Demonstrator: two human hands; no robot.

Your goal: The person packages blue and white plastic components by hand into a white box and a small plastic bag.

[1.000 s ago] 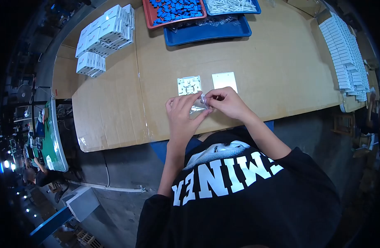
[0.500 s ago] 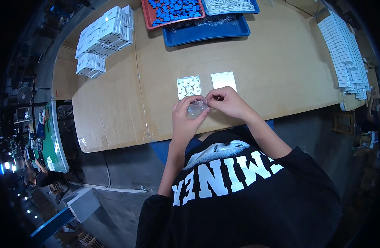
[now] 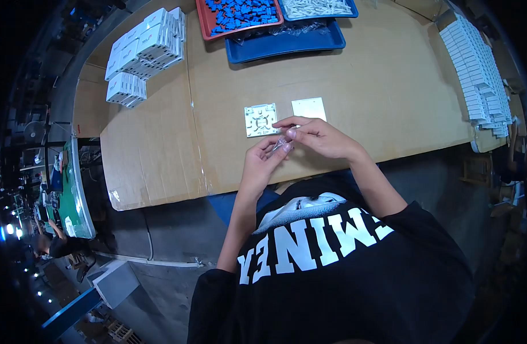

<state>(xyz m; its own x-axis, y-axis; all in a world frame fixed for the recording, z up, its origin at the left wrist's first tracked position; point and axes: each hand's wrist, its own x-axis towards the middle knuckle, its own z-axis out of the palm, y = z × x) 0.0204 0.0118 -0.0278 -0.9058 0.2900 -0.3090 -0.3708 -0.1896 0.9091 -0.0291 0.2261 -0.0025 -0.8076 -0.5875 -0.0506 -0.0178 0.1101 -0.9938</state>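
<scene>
My left hand (image 3: pixel 263 160) is closed on a small clear plastic bag (image 3: pixel 279 144), crumpled between thumb and fingers. Against the bag's upper end, my right hand (image 3: pixel 321 138) has its thumb and fingers brought together; its index finger reaches toward the white square plate. What the bag contains is too small to make out. Just beyond my hands lies an open white plastic base (image 3: pixel 260 120) with a round moulded pattern inside. A plain white flat cover (image 3: pixel 308 108) rests to its right, its near edge partly hidden by my right hand.
Stacked white boxed units (image 3: pixel 143 49) stand at the back left, and a long stack of white pieces (image 3: pixel 475 74) at the right. At the back sit a red tray (image 3: pixel 209 31) of blue parts, a tray of white parts (image 3: pixel 318 8) and a blue tray (image 3: pixel 286 53) with plastic film.
The bag, spread out in my left hand before, is now bunched up smaller. My right hand has turned, with its fingers extending further left over the bag.
</scene>
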